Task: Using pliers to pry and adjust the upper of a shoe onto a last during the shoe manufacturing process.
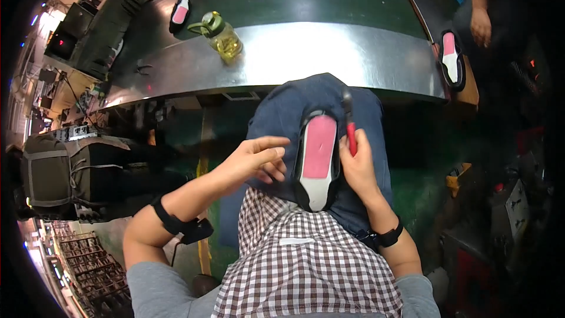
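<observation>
A black shoe upper lies on my lap with its underside up. That underside is a white insole board with a pink panel on it. My left hand hovers just left of the shoe, fingers apart and holding nothing. On the other side, my right hand is closed round a red-handled tool with a dark metal end pointing away from me. Its exact kind cannot be made out. The right hand is close beside the shoe's edge; whether they touch is unclear.
Ahead stands a metal-edged bench with a green bottle and another shoe. At the right, a third shoe sits near a co-worker's hand. A dark-clothed person is at the left. Racks stand lower left.
</observation>
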Tool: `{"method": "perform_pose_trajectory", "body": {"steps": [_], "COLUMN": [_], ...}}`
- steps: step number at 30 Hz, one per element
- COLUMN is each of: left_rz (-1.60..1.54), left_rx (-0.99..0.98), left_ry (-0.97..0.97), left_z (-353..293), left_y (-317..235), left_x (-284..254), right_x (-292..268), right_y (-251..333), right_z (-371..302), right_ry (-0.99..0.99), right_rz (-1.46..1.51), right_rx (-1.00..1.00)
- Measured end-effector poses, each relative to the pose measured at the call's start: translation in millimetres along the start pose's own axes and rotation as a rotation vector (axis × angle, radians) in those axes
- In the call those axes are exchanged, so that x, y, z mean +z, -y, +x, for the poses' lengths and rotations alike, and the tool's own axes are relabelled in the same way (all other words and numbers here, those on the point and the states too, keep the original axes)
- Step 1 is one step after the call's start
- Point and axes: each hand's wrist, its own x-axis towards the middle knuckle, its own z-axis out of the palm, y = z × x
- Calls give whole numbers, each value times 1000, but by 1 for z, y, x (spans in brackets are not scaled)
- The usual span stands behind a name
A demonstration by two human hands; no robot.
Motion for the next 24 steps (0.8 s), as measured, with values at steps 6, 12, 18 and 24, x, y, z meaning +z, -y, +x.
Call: {"method": "perform_pose_trajectory", "body": {"steps": [6, 12, 18, 24], "left_rz": [439, 762, 446, 289], "left_rx": [242, 207, 274, 275], "left_ry": [-241, -348, -259, -371], "left_z": [25, 35, 27, 25], "left_y": [62, 63, 82, 105], "left_x": [38, 62, 45, 40], "right_x": [-27, -19, -16, -8], "right_y": [-3, -1, 3, 11], "right_z": [-29, -40, -40, -33], "right_ry": [30, 22, 55, 93], "right_rz": [-18, -94, -45, -87], "right_rx": [-23, -18, -45, -160]}}
